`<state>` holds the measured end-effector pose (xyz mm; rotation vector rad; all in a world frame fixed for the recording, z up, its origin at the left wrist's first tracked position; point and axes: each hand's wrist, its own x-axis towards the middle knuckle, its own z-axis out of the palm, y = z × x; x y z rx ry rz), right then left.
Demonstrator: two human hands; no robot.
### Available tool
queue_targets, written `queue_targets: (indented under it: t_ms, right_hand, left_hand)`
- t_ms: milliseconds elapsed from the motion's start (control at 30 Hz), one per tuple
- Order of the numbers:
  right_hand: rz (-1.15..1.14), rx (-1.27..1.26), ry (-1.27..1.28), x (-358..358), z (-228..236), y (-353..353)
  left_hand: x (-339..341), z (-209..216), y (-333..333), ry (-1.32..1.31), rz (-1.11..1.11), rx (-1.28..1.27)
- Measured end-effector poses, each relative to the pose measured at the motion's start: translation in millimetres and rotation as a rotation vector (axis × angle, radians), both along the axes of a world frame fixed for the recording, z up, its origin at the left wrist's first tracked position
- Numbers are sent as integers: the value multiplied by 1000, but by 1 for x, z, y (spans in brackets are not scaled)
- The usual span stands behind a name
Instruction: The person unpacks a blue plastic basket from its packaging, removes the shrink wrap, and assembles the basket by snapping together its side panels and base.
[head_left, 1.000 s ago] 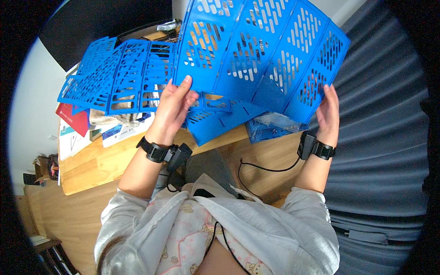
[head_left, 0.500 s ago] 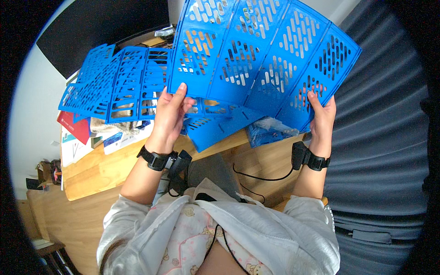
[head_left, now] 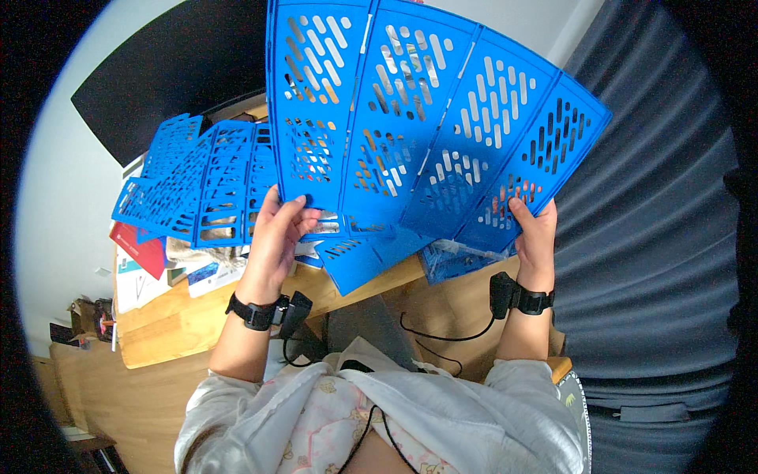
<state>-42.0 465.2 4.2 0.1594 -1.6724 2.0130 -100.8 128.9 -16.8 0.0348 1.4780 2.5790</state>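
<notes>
Both my hands hold up a large blue plastic panel (head_left: 426,130), made of several slotted sections joined side by side along fold lines. My left hand (head_left: 275,229) grips its lower left corner, thumb on the near face. At the lower right edge my right hand (head_left: 535,237) is closed, thumb in front and fingers showing through the slots behind. Another blue slotted panel (head_left: 195,229) spreads over the table to the left. Beneath the held panel lies a flat blue piece (head_left: 355,272). Beside that is a blue item in clear plastic wrap (head_left: 454,265).
The wooden table (head_left: 170,336) carries a red folder or booklet (head_left: 140,251), papers and a furry grey-beige thing (head_left: 207,255). A large black screen (head_left: 181,71) stands behind. A dark curtain (head_left: 655,237) hangs at my right. Black cables (head_left: 450,338) trail from my wrist straps.
The held panel has turned a little more upright, its left part shifting left. Its sections look more spread. The table and things on it sit lower in view. Both hands keep their grip.
</notes>
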Motion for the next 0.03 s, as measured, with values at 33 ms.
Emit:
queue_targets:
  t_ms: [33]
  right_hand:
    - [67,5,3,2,3,-1]
  left_hand:
    - [-1,-1,-1,-4,5,1]
